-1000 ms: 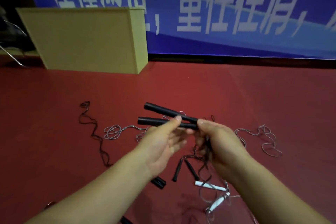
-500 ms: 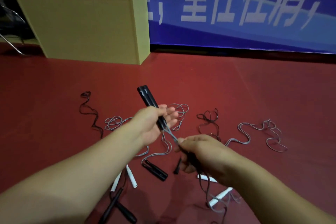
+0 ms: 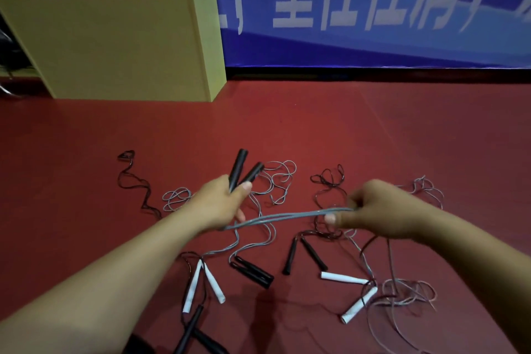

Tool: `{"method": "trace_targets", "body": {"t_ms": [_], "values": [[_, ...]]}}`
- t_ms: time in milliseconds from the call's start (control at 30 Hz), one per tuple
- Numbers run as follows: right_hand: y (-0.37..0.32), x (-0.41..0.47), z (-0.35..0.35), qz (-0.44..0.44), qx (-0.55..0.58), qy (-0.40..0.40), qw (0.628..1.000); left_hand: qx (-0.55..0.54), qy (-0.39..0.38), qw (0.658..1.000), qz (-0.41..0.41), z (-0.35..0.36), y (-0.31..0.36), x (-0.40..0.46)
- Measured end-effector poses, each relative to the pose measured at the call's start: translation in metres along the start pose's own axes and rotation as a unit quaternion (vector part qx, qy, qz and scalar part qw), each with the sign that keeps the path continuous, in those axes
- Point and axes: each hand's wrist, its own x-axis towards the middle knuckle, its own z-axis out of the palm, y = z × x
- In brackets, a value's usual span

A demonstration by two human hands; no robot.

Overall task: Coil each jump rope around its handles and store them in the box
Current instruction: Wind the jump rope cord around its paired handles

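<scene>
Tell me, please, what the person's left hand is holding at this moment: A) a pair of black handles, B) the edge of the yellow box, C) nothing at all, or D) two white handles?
A: the left hand grips a pair of black handles that stick up past its fingers, while the right hand pulls the grey rope taut between the two hands.

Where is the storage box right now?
In the head view the yellow box stands upper left on the red floor, against the blue banner, beyond the left hand.
</scene>
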Motion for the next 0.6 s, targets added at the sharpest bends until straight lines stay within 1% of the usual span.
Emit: {"method": "trace_targets", "body": {"t_ms": [67, 133, 200, 233, 367, 433, 533, 600], "values": [[0.000, -0.001, -0.021, 0.003, 0.089, 0.025, 0.996, -0.021, -0.044, 0.999, 0.007, 0.002, 0.010, -0.010], [-0.001, -0.002, -0.032, 0.005, 0.210, 0.044, 0.977, -0.094, -0.108, 0.990, 0.015, 0.006, 0.024, -0.022], [0.002, -0.004, -0.027, 0.019, 0.319, 0.068, 0.945, -0.205, -0.181, 0.962, 0.005, 0.009, 0.037, -0.034], [0.005, -0.004, -0.019, 0.031, 0.350, 0.075, 0.933, -0.243, -0.199, 0.949, 0.005, 0.010, 0.042, -0.038], [0.013, 0.000, 0.008, 0.103, 0.374, 0.064, 0.920, -0.316, -0.229, 0.921, 0.006, 0.011, 0.055, -0.050], [0.013, -0.001, 0.006, 0.097, 0.375, 0.067, 0.920, -0.342, -0.234, 0.910, -0.007, 0.010, 0.058, -0.056], [0.010, -0.006, -0.010, 0.062, 0.345, 0.089, 0.932, -0.383, -0.244, 0.891, -0.020, 0.008, 0.057, -0.062], [0.008, -0.009, -0.019, 0.046, 0.352, 0.094, 0.930, -0.399, -0.255, 0.880, -0.027, 0.006, 0.056, -0.066]]}}
